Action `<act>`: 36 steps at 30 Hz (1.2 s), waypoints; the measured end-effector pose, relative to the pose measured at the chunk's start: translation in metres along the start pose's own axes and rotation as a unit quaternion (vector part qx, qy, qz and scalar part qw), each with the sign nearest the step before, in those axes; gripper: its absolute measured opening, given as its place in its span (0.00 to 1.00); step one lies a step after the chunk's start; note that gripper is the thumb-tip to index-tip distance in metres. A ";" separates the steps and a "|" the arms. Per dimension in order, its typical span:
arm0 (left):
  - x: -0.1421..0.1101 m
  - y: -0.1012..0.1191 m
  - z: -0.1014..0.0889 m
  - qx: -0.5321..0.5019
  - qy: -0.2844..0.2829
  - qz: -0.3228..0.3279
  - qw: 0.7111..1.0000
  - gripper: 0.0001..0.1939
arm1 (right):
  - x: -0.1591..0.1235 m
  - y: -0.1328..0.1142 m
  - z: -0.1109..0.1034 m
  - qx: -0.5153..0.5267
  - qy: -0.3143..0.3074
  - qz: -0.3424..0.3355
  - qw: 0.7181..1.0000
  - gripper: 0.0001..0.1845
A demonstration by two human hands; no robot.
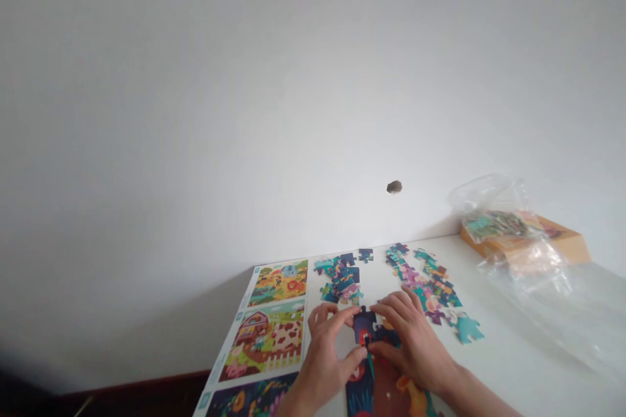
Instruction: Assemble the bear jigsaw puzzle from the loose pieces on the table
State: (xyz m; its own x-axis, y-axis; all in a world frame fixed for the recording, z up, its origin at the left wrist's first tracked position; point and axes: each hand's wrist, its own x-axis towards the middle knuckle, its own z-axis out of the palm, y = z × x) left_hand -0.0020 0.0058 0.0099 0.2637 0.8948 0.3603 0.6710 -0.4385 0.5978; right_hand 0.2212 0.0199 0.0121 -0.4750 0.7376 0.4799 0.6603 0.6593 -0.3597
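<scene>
**Both hands on the jigsaw, low in the frame!**

A pale wall (244, 111) fills most of the view, and below it comes the white table (513, 345). On the table's left side lies a picture sheet (304, 332), farm scene in the middle. Over at the right, clear plastic bags (493, 192) drape across an orange box (574, 244). Now the hands, bottom centre: the left hand (320, 355) has thumb and forefinger spread at the puzzle's left edge, the right hand (418, 339) curls over its upper part, fingertips down. Is either one pinching a piece? Cannot tell. The joined puzzle (391, 394) lies flat beneath them, dark blue and brown. Beyond it, two clusters: the left pile (343, 280) and the longer right pile (425, 287). And there's a small hole (394, 187) in the wall, right of centre.
</scene>
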 end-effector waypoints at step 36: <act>0.000 -0.013 -0.016 0.044 -0.065 -0.022 0.997 0.29 | -0.002 -0.002 0.013 0.004 -0.040 0.018 0.999 0.24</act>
State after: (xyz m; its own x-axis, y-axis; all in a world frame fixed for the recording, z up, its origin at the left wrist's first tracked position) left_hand -0.0218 0.0103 0.0143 0.3164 0.9191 0.2350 0.7405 -0.3941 0.5443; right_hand 0.2128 0.0193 0.0016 -0.4956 0.7705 0.4008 0.6741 0.6323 -0.3819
